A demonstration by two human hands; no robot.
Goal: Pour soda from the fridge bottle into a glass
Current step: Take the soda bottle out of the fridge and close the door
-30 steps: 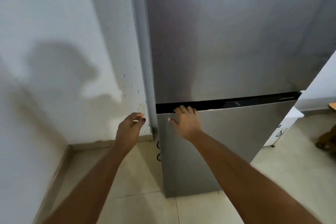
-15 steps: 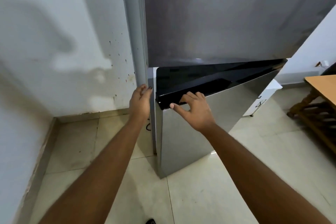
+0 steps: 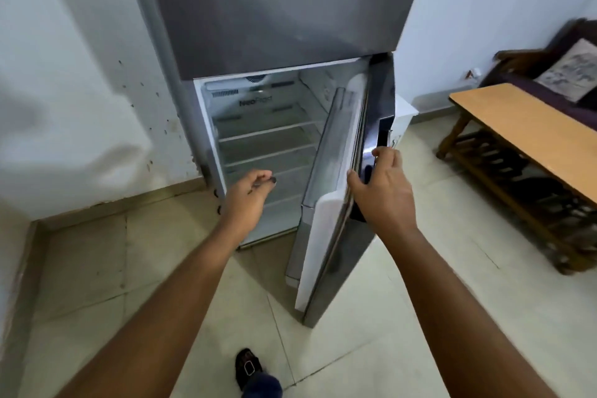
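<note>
Presently, the right hand (image 3: 381,191) is gripping the top edge of the swung-open lower fridge door (image 3: 326,203), fingers wrapped over it, while the left hand (image 3: 250,192) is hovering loosely curled and empty before the bare shelves (image 3: 268,136); neither bottle nor glass is showing.

One head-worn wide-angle view looks forward and steeply down from standing height, close to the open fridge (image 3: 268,145) just ahead; both forearms reach in from the bottom edge, floor (image 3: 371,317) below.
</note>
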